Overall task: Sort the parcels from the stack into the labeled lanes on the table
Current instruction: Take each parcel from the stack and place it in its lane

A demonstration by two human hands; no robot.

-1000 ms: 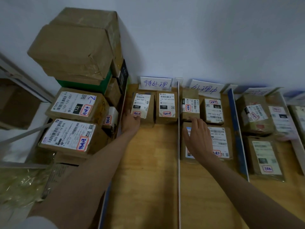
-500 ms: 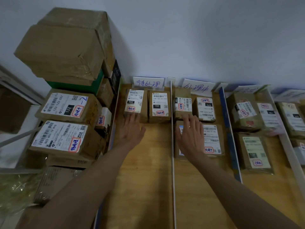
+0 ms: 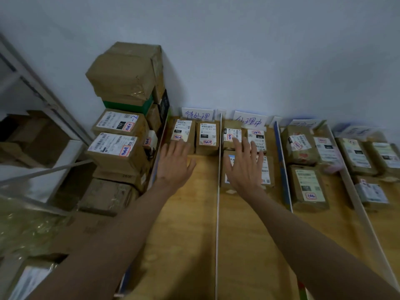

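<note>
Lane signs point(image 3: 197, 113) "待处理", "处理中" — parcel labels point(image 3: 178, 131) "060", "150", "122"

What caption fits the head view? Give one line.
Open left hand and right hand hover over parcels in two labeled lanes.

plain pale wall point(image 3: 259, 50); grey metal shelving point(image 3: 43, 100) at left; dim light

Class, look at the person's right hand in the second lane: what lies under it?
Under the right hand lies a flat brown parcel with a white shipping label. The hand, fingers spread, covers most of the label, so its text cannot be read. Whether the palm touches it is unclear.
</note>
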